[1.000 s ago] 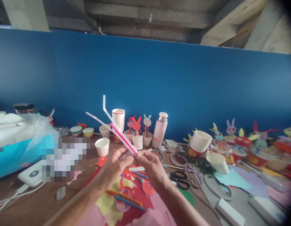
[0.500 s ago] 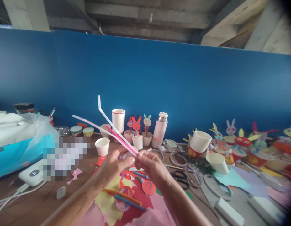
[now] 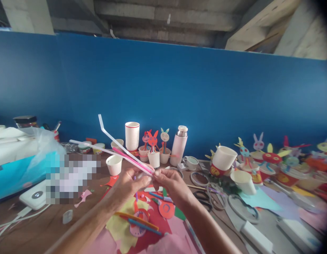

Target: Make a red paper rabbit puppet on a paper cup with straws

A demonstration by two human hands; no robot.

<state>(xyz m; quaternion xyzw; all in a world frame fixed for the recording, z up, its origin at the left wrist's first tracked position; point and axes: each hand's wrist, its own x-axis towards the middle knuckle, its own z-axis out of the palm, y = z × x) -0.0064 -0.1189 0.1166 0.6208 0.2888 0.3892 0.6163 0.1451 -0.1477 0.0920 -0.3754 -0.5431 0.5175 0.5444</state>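
Several drinking straws, pink (image 3: 129, 159) and pale (image 3: 117, 140), fan out up and to the left from between my hands. My left hand (image 3: 134, 181) is closed round their lower part. The fingertips of my right hand (image 3: 167, 179) pinch the lower ends of the bundle, touching the left fingers. Below the hands, a red round paper cutout (image 3: 166, 209) and blue and orange sticks (image 3: 143, 222) lie on yellow (image 3: 121, 224) and red paper.
White cups (image 3: 114, 165), small rabbit figures in cups (image 3: 153, 139) and a pink flask (image 3: 178, 146) stand behind the hands. To the right are black scissors (image 3: 203, 200), tape rings (image 3: 244, 209) and more figures. A power bank (image 3: 34, 194) is at left.
The straws have tilted lower and further left, their upper ends dropping. Both hands keep hold of them in nearly the same place.
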